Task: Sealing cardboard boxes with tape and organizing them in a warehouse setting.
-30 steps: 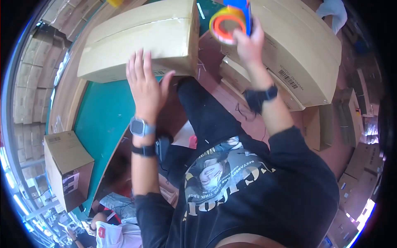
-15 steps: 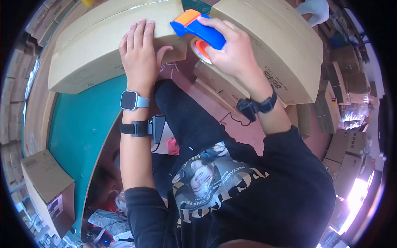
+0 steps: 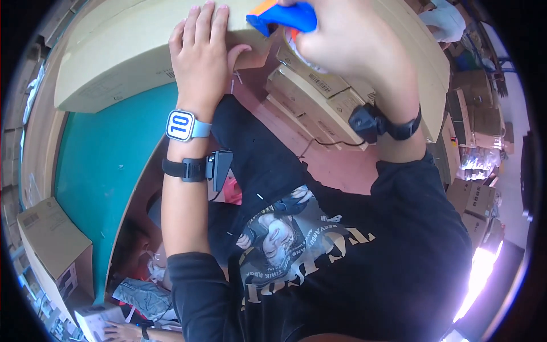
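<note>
A long brown cardboard box (image 3: pixel 114 68) lies across the green tabletop (image 3: pixel 108 154) at the upper left. My left hand (image 3: pixel 199 62) presses flat on it near its right end, fingers spread and thumb out to the side. My right hand (image 3: pixel 356 43) is wrapped round a blue and orange tape dispenser (image 3: pixel 289 18), whose front end is by the box's right end. The tape roll is mostly hidden behind my fingers. Beyond my right forearm stands another large cardboard box (image 3: pixel 427 62).
Smaller cartons (image 3: pixel 312 94) are stacked below, above a pinkish floor (image 3: pixel 273 128). An open carton (image 3: pixel 57 239) stands at the left. At the lower left, another person's hand (image 3: pixel 122 332) touches a white box (image 3: pixel 94 322). A person in white (image 3: pixel 444 23) is at the upper right.
My right hand and the tape dispenser have moved up and right. My left hand stays on the box, slightly higher in view. Another person's hand and a white box have appeared at lower left.
</note>
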Demonstrator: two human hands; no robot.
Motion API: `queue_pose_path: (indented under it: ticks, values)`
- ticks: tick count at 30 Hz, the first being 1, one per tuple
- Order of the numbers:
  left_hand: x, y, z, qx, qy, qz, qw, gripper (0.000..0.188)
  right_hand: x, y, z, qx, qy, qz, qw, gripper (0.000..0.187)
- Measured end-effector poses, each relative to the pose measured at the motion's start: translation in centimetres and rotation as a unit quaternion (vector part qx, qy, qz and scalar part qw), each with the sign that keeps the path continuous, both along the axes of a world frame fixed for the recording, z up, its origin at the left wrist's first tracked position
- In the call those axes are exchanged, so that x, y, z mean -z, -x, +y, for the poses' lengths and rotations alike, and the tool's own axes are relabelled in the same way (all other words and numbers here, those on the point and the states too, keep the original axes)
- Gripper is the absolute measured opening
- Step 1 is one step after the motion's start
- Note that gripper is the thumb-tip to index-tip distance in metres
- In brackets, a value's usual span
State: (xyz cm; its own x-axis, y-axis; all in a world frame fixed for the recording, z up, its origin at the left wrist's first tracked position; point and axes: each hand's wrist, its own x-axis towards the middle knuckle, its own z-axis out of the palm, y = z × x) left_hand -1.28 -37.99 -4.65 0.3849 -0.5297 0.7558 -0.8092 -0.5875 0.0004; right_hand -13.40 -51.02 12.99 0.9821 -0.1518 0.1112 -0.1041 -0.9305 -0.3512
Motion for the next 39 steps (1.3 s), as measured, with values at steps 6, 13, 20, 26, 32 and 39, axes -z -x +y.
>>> queue_pose_path:
  ticks: [6, 13, 20, 26, 32, 39]
  values:
    - [-1.0, -0.8, 0.1, 0.02, -0.018, 0.012, 1.0, 0.066, 4.6, -1.0, -2.9, -0.029, 0.004, 0.018, 0.999, 0.051]
    - [-1.9, -2.5, 0.2, 0.196, -0.036, 0.035, 0.979, 0.059, 14.5, 1.9, -2.5, 0.056, -0.006, -0.316, 0.947, 0.049]
    - [-4.0, -2.3, 0.5, 0.206, -0.139, 0.001, 0.969, 0.059, 16.9, 2.0, -3.3, 0.029, -0.058, -0.368, 0.928, 0.054]
    - [-1.3, -3.7, -1.9, 0.327, -0.054, 0.021, 0.943, 0.068, 17.6, 1.9, -3.8, 0.024, -0.087, -0.358, 0.929, 0.06]
    - [-3.8, -3.7, -0.7, 0.208, -0.19, -0.028, 0.959, 0.063, 17.8, 1.3, -3.2, 0.015, -0.116, -0.414, 0.903, 0.057]
    - [-2.6, -2.8, -1.7, 0.214, -0.198, -0.015, 0.957, 0.063, 33.1, 10.3, -3.4, 0.083, -0.111, -0.277, 0.951, 0.07]
